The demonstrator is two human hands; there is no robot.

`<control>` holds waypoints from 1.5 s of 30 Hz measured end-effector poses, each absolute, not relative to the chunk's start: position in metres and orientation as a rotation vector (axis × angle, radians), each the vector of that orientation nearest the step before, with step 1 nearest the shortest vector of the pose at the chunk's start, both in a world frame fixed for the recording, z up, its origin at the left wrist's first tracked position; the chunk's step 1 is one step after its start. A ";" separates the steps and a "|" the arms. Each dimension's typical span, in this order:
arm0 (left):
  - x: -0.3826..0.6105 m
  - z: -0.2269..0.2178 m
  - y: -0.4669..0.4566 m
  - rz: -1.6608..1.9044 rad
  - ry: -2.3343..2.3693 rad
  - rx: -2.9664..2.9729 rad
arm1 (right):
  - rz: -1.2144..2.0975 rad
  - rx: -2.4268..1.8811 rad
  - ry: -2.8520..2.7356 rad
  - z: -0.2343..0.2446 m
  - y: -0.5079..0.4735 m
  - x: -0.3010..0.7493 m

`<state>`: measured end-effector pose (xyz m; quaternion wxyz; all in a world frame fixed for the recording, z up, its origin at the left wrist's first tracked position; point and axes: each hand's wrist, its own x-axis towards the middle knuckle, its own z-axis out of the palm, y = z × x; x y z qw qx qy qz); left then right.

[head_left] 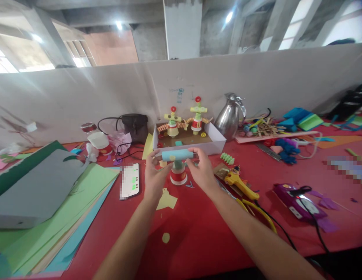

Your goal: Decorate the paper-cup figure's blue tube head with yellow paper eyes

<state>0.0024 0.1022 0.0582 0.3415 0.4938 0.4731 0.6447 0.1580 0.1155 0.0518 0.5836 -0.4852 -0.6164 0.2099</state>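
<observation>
My left hand (154, 175) and my right hand (202, 169) grip the two ends of a light blue paper roll (177, 155) that lies crosswise on top of a small upright figure (178, 174) with a teal stem and a red and white cup base. The figure stands on the red table (198, 229). Just behind it sits a white shallow box (216, 144) with two similar paper figures (173, 121) (197, 115) inside.
Sheets of green, blue and grey paper (46, 202) lie at the left beside a phone (130, 181). A yellow glue gun (238, 181) with its cable lies right of my hands, a purple device (297, 200) further right. A steel jug (230, 116) and craft scraps stand behind.
</observation>
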 end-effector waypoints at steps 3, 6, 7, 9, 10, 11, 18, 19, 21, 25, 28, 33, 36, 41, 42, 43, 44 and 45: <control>-0.015 0.056 0.081 1.733 1.360 1.241 | 0.495 -1.147 -1.447 0.058 0.110 0.161; -0.036 0.046 0.047 1.700 1.522 1.201 | 0.487 -1.161 -1.429 0.066 0.099 0.168; -0.042 0.041 0.033 1.642 1.577 1.211 | 0.495 -1.154 -1.426 0.069 0.093 0.171; -0.049 0.030 0.005 1.458 1.679 1.266 | 0.560 -1.113 -1.460 0.072 0.075 0.178; -0.051 0.024 -0.008 1.337 1.712 1.336 | 0.610 -1.086 -1.494 0.071 0.063 0.181; -0.050 0.018 -0.020 1.256 1.740 1.426 | 0.671 -1.065 -1.543 0.069 0.050 0.184; -0.026 -0.006 -0.059 0.867 1.840 1.917 | 0.894 -1.104 -1.763 0.016 -0.042 0.189; -0.024 -0.007 -0.060 0.858 1.839 1.933 | 0.917 -1.122 -1.758 0.009 -0.050 0.189; -0.020 -0.010 -0.061 0.844 1.833 1.956 | 0.935 -1.144 -1.750 -0.003 -0.061 0.189; -0.018 -0.015 -0.063 0.907 1.871 1.917 | 0.915 -1.129 -1.760 -0.017 -0.067 0.191; -0.017 -0.017 -0.064 0.924 1.926 1.903 | 0.885 -1.103 -1.769 -0.021 -0.068 0.191; -0.017 -0.011 -0.066 0.915 1.917 1.941 | 0.866 -1.084 -1.752 -0.023 -0.070 0.193; -0.017 -0.007 -0.066 0.956 1.910 1.928 | 0.889 -1.090 -1.739 -0.024 -0.071 0.193; 0.003 0.000 -0.058 1.185 1.660 1.395 | 0.960 -1.105 -1.666 -0.024 -0.066 0.194; 0.010 0.002 -0.056 1.246 1.543 1.217 | 0.988 -1.105 -1.635 -0.023 -0.065 0.195; 0.017 0.005 -0.054 1.293 1.416 1.039 | 1.016 -1.106 -1.602 -0.021 -0.064 0.195; 0.024 0.007 -0.052 1.333 1.304 0.866 | 1.043 -1.108 -1.564 -0.018 -0.063 0.196; 0.031 0.009 -0.050 1.354 1.205 0.722 | 1.060 -1.116 -1.538 -0.016 -0.062 0.197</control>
